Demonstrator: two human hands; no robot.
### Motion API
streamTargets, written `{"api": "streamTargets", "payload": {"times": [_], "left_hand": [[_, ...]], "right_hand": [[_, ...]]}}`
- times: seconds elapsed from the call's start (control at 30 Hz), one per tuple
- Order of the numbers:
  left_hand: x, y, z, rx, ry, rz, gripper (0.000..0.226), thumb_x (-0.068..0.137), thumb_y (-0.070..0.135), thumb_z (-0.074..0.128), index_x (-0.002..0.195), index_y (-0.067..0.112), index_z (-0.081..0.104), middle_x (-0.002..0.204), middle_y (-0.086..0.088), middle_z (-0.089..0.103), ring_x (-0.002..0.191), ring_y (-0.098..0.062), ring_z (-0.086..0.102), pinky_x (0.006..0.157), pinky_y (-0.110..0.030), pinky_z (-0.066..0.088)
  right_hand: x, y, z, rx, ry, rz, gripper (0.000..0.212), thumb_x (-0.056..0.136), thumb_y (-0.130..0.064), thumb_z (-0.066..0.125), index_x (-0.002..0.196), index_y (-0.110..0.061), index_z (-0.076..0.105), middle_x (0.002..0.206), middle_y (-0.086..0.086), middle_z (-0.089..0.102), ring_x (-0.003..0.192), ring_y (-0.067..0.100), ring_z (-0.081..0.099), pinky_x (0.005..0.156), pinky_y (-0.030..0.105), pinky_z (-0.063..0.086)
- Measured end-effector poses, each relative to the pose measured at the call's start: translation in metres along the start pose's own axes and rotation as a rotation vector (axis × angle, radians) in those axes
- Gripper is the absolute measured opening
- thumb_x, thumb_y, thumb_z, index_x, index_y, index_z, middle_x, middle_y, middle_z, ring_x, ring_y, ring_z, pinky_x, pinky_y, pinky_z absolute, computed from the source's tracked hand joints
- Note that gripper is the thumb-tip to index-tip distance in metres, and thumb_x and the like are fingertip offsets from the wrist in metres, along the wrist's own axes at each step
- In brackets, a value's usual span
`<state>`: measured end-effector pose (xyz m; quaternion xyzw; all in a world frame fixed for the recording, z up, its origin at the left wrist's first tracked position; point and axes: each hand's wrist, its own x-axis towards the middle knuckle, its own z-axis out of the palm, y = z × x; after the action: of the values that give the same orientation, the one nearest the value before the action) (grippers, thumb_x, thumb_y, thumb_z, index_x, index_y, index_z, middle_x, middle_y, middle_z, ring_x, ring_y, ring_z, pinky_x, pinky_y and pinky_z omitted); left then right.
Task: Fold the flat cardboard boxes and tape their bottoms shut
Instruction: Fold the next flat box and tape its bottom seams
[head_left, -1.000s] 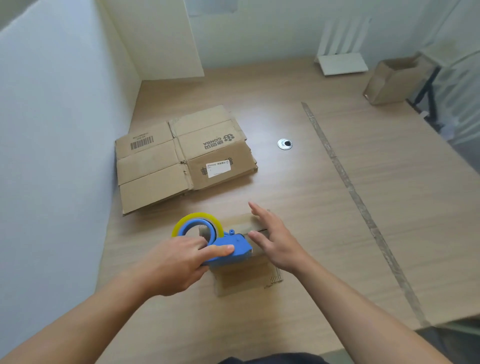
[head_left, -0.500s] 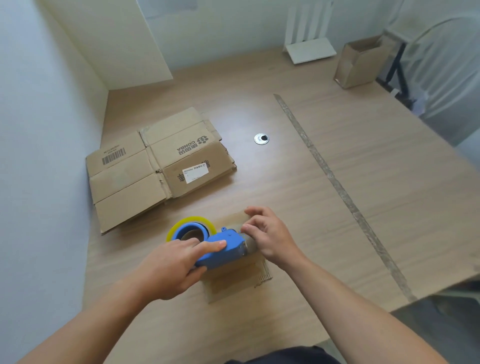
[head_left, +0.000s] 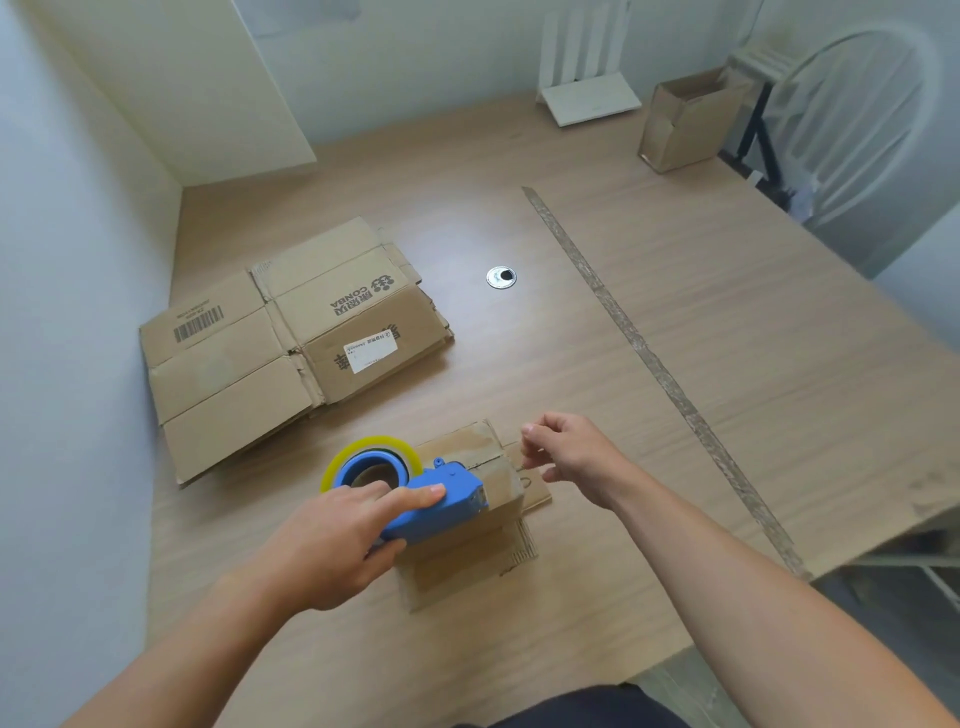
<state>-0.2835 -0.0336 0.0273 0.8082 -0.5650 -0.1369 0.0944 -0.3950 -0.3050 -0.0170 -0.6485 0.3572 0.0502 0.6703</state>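
A small cardboard box (head_left: 467, 561) lies near the table's front edge with its bottom flaps folded shut. On top of it rests a blue tape dispenser (head_left: 436, 501) with a yellowish roll. My left hand (head_left: 332, 540) grips the dispenser's handle, index finger stretched along its top. My right hand (head_left: 571, 457) hovers just past the box's right edge, fingers loosely curled; I see no tape between them. A stack of flat cardboard boxes (head_left: 291, 338) lies to the left by the wall.
An assembled cardboard box (head_left: 685, 124) stands at the far right corner beside a white stand (head_left: 587, 98). A metal grommet (head_left: 501, 277) sits mid-table. A strip of worn tape (head_left: 654, 364) runs across the wooden table (head_left: 753, 364). A white chair is beyond the right edge.
My right hand has left the dispenser's front end and moved right and up, off the box. My left hand keeps hold of the dispenser on the box.
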Motion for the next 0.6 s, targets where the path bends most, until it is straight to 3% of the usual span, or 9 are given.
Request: {"api": "streamTargets", "payload": {"times": [0.13, 0.27, 0.33, 0.47, 0.6], "left_hand": [[0.0, -0.002, 0.001, -0.056, 0.01, 0.021, 0.079, 0.089, 0.041, 0.046, 0.126, 0.082, -0.011, 0.094, 0.011, 0.056, 0.072, -0.008, 0.043, 0.062, -0.01, 0.026], [0.0, 0.0, 0.001, -0.028, 0.013, 0.013, 0.073, 0.088, 0.041, 0.047, 0.135, 0.073, 0.001, 0.094, 0.01, 0.058, 0.072, -0.011, 0.045, 0.061, -0.01, 0.024], [0.0, -0.001, 0.002, -0.054, 0.009, 0.01, 0.067, 0.091, 0.041, 0.046, 0.133, 0.069, 0.002, 0.099, 0.01, 0.057, 0.077, -0.012, 0.046, 0.063, -0.01, 0.024], [0.0, -0.001, 0.002, -0.066, 0.011, -0.012, 0.069, 0.099, 0.038, 0.048, 0.131, 0.068, -0.006, 0.102, 0.014, 0.049, 0.084, -0.012, 0.044, 0.069, -0.019, 0.033], [0.0, -0.001, 0.002, -0.071, 0.001, -0.015, 0.072, 0.09, 0.043, 0.045, 0.132, 0.076, -0.003, 0.094, 0.013, 0.051, 0.075, -0.011, 0.045, 0.066, -0.025, 0.038]], "right_hand": [[0.003, 0.005, -0.002, 0.062, -0.009, 0.072, 0.017, 0.099, -0.017, 0.061, 0.083, -0.014, 0.058, 0.065, 0.001, 0.056, 0.055, 0.014, 0.054, 0.049, 0.023, 0.035], [0.005, 0.006, 0.004, 0.08, 0.022, 0.107, 0.015, 0.099, -0.014, 0.059, 0.085, -0.009, 0.06, 0.064, 0.003, 0.051, 0.051, 0.013, 0.049, 0.049, 0.024, 0.032], [0.005, 0.004, 0.006, 0.046, 0.023, 0.141, 0.018, 0.1, -0.02, 0.059, 0.084, -0.013, 0.06, 0.069, 0.002, 0.055, 0.057, 0.014, 0.052, 0.053, 0.026, 0.033], [0.004, -0.002, 0.004, -0.022, 0.023, 0.171, 0.018, 0.1, -0.03, 0.058, 0.088, -0.017, 0.062, 0.1, -0.003, 0.064, 0.084, 0.015, 0.06, 0.068, 0.033, 0.042], [0.002, -0.006, 0.002, 0.103, 0.02, 0.15, 0.021, 0.1, -0.023, 0.056, 0.08, -0.017, 0.057, 0.087, 0.0, 0.065, 0.082, 0.017, 0.064, 0.07, 0.034, 0.04]]}}
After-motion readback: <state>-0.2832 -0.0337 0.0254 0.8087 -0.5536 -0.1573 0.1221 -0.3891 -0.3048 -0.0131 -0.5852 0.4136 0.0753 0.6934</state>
